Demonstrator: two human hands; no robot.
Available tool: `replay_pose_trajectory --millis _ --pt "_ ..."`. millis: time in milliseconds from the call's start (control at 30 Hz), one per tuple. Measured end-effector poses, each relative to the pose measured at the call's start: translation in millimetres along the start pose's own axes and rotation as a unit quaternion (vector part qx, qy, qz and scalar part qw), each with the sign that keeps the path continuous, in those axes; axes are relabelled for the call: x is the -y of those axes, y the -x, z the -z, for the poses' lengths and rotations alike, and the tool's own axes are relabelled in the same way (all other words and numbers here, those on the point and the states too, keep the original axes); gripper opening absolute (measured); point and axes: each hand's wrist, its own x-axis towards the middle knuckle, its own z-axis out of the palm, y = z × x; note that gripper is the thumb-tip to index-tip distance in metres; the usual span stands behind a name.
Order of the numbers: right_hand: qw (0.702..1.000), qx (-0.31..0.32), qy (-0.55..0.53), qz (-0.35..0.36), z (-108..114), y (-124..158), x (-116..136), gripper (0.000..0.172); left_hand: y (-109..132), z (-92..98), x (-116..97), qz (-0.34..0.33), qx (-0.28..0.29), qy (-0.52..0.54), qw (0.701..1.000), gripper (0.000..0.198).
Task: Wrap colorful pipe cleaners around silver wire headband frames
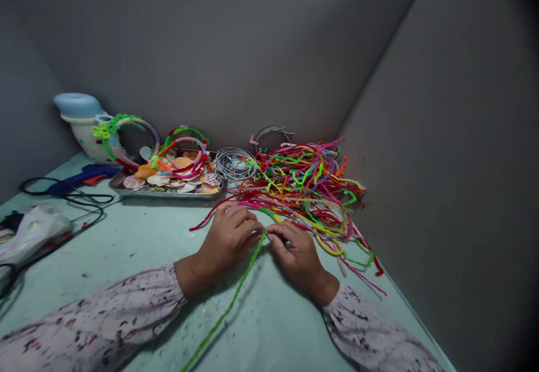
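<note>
A long green pipe cleaner (238,290) runs from between my fingertips down to the bottom edge of the view. My left hand (229,236) pinches its upper end from the left, thumb and fingers pressed together. From the right, my right hand (298,253) pinches at the same end, and the two sets of fingertips nearly meet. The very tip between the fingers is too small to make out. Just beyond both hands lies a tangled heap of coloured pipe cleaners (298,173).
Behind my left hand stands a metal tray (168,193) of seashells, with wrapped hoops (191,139) on top. Coiled grey wire (236,164) sits beside it. Farther left are a blue glue gun (82,177), its black cable, a white plastic bag (40,229) and a lidded container (86,128). Grey walls enclose the table.
</note>
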Motion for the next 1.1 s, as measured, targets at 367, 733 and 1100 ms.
replay_pose_trajectory --millis 367,733,1100 --pt "0.999 0.049 0.002 0.017 3.4 -0.9 -3.4 0.015 4.7 -6.9 5.9 0.014 0.054 0.075 0.996 0.02" --pt "0.998 0.033 0.035 0.028 0.4 1.0 -4.5 0.014 6.5 -9.3 5.8 0.029 0.064 0.099 0.993 0.017" --pt "0.996 0.048 0.051 0.058 0.4 2.5 -3.9 0.017 5.7 -4.8 1.2 0.053 0.068 0.119 0.989 0.014"
